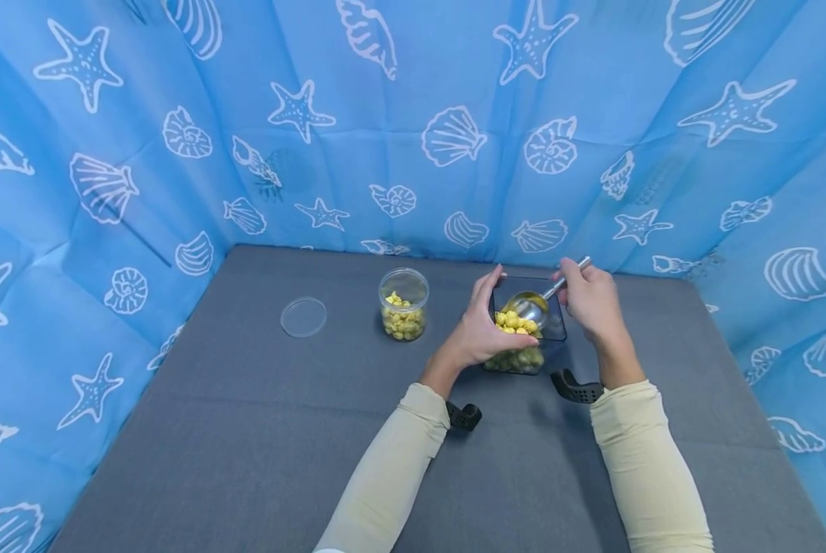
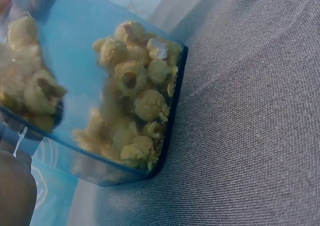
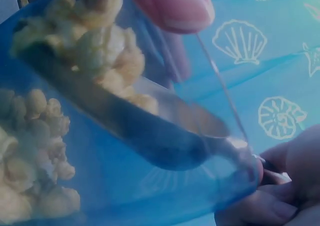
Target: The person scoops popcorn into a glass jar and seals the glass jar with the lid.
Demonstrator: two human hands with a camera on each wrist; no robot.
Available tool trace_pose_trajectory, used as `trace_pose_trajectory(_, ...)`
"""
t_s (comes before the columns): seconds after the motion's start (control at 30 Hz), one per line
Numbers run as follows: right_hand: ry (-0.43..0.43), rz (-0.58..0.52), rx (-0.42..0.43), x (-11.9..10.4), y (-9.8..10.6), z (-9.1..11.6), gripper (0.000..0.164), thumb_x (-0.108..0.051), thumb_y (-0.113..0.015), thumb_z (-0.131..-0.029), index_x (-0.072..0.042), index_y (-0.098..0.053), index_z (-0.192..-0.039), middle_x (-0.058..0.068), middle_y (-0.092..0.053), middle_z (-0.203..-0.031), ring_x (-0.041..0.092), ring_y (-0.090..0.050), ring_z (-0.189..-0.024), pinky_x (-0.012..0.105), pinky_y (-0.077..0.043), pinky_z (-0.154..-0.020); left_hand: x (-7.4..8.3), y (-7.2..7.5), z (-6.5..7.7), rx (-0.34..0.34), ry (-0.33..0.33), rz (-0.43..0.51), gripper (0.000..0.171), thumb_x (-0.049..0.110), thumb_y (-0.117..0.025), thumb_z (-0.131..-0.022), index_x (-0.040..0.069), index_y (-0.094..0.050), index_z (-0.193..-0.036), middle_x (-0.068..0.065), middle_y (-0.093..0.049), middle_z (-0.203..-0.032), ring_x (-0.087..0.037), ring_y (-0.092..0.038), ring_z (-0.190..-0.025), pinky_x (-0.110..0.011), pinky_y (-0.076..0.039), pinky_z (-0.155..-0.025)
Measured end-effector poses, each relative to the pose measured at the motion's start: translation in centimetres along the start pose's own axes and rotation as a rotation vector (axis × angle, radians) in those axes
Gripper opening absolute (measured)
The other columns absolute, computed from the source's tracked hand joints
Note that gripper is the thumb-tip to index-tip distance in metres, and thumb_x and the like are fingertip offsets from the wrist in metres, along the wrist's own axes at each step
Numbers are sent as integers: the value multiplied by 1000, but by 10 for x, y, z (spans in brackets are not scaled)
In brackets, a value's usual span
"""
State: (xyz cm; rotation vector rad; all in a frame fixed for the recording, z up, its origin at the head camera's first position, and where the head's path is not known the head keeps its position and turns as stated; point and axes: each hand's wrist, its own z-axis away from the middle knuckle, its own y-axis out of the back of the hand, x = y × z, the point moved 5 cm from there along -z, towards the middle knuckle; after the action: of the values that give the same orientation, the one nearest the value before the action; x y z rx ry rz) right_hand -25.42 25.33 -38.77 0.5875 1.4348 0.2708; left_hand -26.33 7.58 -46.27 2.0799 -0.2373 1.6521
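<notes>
My left hand (image 1: 478, 330) grips a clear square container (image 1: 555, 329) by its side, thumb along the near edge and fingers at the far side. Yellow popcorn (image 2: 132, 81) lies in the bottom of this container in the left wrist view. With my right hand (image 1: 590, 302) I hold a metal scoop (image 1: 539, 305) by its handle. Its bowl sits inside the container, just under the rim. In the right wrist view, the scoop bowl (image 3: 145, 136) carries a heap of popcorn (image 3: 107, 51), above the popcorn at the bottom.
Left of the hands, a round clear jar (image 1: 423, 294) stands partly filled with popcorn. Farther left, a round clear lid (image 1: 304, 317) lies flat on the grey cloth-covered table (image 1: 261, 453). A blue curtain (image 1: 399, 100) with white shell patterns encloses the back and sides.
</notes>
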Motion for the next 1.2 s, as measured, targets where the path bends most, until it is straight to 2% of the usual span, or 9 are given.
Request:
trace_pose_trajectory(0.17, -83, -166, 25, 9, 1, -4, 51, -47, -34, -109, -3, -61, -107, -11, -51, -55, 3, -36, -41, 23, -33, -41, 0, 1, 1, 5, 2, -10, 124, 31, -91, -77, 46, -1, -161, 5, -18, -167, -17, -27, -153, -51, -33, -122)
trace_pose_trajectory(0.27, -109, -217, 29, 12, 1, -9, 48, -46, -34, -109, -6, -60, -104, -11, -50, -56, 2, -35, -40, 22, -33, -40, -1, 1, 1, 10, 1, -7, 124, 30, -91, -77, 46, -2, -161, 5, -19, -166, -16, -27, -152, -52, -33, -122)
trace_pose_trajectory(0.43, -140, -232, -30, 16, -1, -19, 45, -47, -32, -109, -11, -57, -101, -11, -49, -58, 2, -34, -42, 22, -33, -42, 0, 1, 1, 13, -2, 2, 124, 27, -91, -77, 45, -2, -162, 4, -19, -166, -18, -27, -153, -52, -32, -122)
trace_pose_trajectory(0.6, -167, -305, -108, 17, -3, -28, 41, -44, -35, -109, -9, -56, -103, -11, -47, -55, 2, -33, -42, 20, -32, -41, 0, 0, 1, 4, -2, 14, 124, 28, -90, -78, 44, 0, -162, 5, -18, -167, -20, -26, -154, -51, -31, -123)
trace_pose_trajectory(0.77, -165, -333, -178, 16, -5, -33, 41, -43, -35, -110, -7, -53, -106, -10, -45, -56, 2, -29, -41, 21, -30, -40, 0, 1, 0, 11, 0, 19, 125, 23, -90, -78, 43, -1, -162, 5, -18, -166, -21, -25, -154, -52, -29, -124)
trace_pose_trajectory(0.93, -168, -387, -190, 17, -6, -36, 42, -44, -33, -110, -6, -52, -104, -11, -43, -56, 2, -28, -40, 20, -29, -39, 1, 1, 0, 7, -10, 14, 126, 25, -91, -76, 41, -1, -163, 3, -19, -166, -24, -25, -155, -52, -28, -124)
trace_pose_trajectory(1.2, -186, -460, -190, 22, -6, -38, 44, -44, -31, -110, -5, -49, -103, -11, -43, -56, 2, -29, -39, 20, -28, -39, 0, 1, 0, 4, -12, 2, 126, 26, -91, -77, 42, 0, -163, 4, -18, -167, -20, -25, -154, -52, -29, -124)
